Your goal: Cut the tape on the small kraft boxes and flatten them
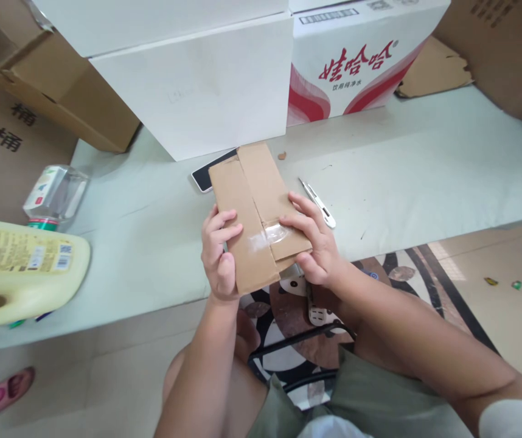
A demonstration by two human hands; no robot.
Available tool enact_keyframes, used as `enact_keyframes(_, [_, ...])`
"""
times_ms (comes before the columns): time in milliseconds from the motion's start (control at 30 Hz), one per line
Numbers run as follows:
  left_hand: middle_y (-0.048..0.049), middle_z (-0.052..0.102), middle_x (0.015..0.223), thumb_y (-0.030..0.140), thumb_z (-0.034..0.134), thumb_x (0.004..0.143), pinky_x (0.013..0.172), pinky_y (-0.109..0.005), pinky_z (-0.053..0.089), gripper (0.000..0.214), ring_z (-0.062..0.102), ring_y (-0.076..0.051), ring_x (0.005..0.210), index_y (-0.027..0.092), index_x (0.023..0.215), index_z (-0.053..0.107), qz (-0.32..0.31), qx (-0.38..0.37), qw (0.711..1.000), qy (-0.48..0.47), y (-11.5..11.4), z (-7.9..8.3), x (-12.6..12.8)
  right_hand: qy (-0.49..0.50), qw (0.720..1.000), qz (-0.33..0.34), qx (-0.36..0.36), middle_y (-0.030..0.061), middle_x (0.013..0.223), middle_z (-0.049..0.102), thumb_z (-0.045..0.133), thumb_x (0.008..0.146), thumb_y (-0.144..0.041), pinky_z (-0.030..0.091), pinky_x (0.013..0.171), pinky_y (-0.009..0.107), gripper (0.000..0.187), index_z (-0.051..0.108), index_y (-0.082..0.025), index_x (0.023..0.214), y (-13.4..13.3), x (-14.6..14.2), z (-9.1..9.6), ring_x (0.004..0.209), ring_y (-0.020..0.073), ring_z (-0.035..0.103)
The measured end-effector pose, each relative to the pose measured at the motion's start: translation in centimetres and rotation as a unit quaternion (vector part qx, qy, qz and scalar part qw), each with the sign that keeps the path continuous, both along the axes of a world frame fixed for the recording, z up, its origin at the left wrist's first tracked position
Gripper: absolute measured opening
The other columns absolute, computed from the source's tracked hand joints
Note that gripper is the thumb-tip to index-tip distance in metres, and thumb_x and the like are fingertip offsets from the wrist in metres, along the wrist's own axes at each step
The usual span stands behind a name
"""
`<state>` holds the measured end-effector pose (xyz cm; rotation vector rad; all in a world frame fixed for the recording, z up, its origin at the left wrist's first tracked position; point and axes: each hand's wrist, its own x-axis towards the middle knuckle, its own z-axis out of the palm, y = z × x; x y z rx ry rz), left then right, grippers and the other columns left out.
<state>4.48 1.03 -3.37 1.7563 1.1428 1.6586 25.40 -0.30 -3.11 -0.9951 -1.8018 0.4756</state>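
Both hands hold a small brown cardboard box (233,201) above the table's front edge. A lengthwise seam runs between its flaps, with a shiny piece of clear tape (275,233) across it near the lower end. My left hand (221,252) grips the left side, fingers curled over the edge. On the right side, my right hand (316,240) has fingertips on the top by the tape and its thumb at the lower corner. Partly covered by the box lies a dark-screened phone (203,179). A white utility knife (319,205) rests on the table to the right.
White cartons (197,85) stand at the back, one with red print (356,67). Brown cardboard boxes (92,91) are at left. A clear bottle (58,194) and a yellow jug (28,274) lie on the left of the table (407,164). Below, a pink slipper (5,395) shows on the floor.
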Motion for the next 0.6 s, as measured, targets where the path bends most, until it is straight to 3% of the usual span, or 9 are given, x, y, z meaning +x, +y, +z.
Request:
enact_keyframes(100, [-0.0029, 0.067, 0.129, 0.054, 0.043, 0.097, 0.132, -0.055, 0.026, 0.036, 0.050, -0.032, 0.142, 0.032, 0.104, 0.071, 0.000, -0.002, 1.000, -0.006, 0.0, 0.0, 0.2, -0.026, 0.999, -0.030, 0.036, 0.0065, 0.156, 0.049, 0.028, 0.098, -0.072, 0.040, 0.120, 0.067, 0.064, 0.063, -0.036, 0.139, -0.6, 1.4, 0.6, 0.141, 0.0407, 0.052])
enact_keyframes(167, [-0.0045, 0.067, 0.128, 0.059, 0.042, 0.096, 0.131, -0.056, 0.026, 0.040, 0.048, -0.033, 0.144, 0.030, 0.103, 0.070, 0.011, -0.019, 1.000, -0.004, -0.1, 0.1, 0.5, -0.049, 0.994, -0.096, 0.034, 0.0101, 0.140, 0.060, 0.036, 0.101, -0.063, 0.044, 0.114, 0.064, 0.052, 0.069, -0.034, 0.130, -0.5, 2.6, 0.8, 0.129, 0.0385, 0.059])
enact_keyframes(267, [-0.0045, 0.067, 0.129, 0.057, 0.041, 0.099, 0.132, -0.055, 0.026, 0.040, 0.051, -0.032, 0.142, 0.030, 0.104, 0.069, 0.008, -0.007, 1.000, 0.002, -0.3, 0.2, 1.1, -0.130, 0.966, -0.220, -0.042, 0.0147, 0.118, 0.065, 0.050, 0.099, -0.042, 0.051, 0.101, 0.060, 0.034, 0.073, -0.026, 0.118, 0.7, 4.2, 0.2, 0.111, 0.0356, 0.063])
enact_keyframes(333, [-0.0030, 0.066, 0.132, 0.049, 0.040, 0.101, 0.132, -0.055, 0.025, 0.035, 0.054, -0.029, 0.138, 0.030, 0.108, 0.069, -0.007, 0.024, 1.000, 0.002, -0.2, 0.2, 1.3, -0.208, 0.931, -0.270, -0.128, 0.0170, 0.113, 0.066, 0.057, 0.093, -0.037, 0.054, 0.093, 0.058, 0.036, 0.072, -0.022, 0.122, 1.8, 4.8, -0.4, 0.104, 0.0363, 0.064])
enact_keyframes(467, [-0.0024, 0.066, 0.135, 0.041, 0.039, 0.103, 0.130, -0.054, 0.032, 0.033, 0.058, -0.026, 0.133, 0.030, 0.116, 0.068, -0.027, 0.093, 0.995, 0.024, 0.4, -0.3, 0.9, -0.335, 0.853, -0.265, -0.298, 0.0181, 0.117, 0.071, 0.055, 0.090, -0.031, 0.054, 0.082, 0.048, 0.061, 0.055, -0.021, 0.151, 3.0, 4.5, -0.1, 0.097, 0.0349, 0.067])
enact_keyframes(533, [-0.0032, 0.066, 0.135, 0.039, 0.039, 0.103, 0.129, -0.054, 0.035, 0.033, 0.059, -0.026, 0.131, 0.029, 0.119, 0.066, -0.033, 0.120, 0.992, 0.038, 0.7, -0.5, 0.6, -0.338, 0.837, -0.244, -0.354, 0.0153, 0.117, 0.074, 0.050, 0.091, -0.028, 0.052, 0.078, 0.042, 0.069, 0.043, -0.024, 0.160, 2.9, 4.0, 0.9, 0.094, 0.0325, 0.069])
enact_keyframes(600, [-0.0038, 0.066, 0.136, 0.036, 0.037, 0.104, 0.129, -0.054, 0.034, 0.034, 0.060, -0.025, 0.131, 0.029, 0.122, 0.065, -0.036, 0.128, 0.990, 0.038, 0.8, -0.7, 0.5, -0.288, 0.846, -0.216, -0.394, 0.0108, 0.106, 0.077, 0.047, 0.091, -0.027, 0.052, 0.076, 0.039, 0.068, 0.045, -0.025, 0.159, 2.6, 3.6, 1.8, 0.090, 0.0303, 0.070])
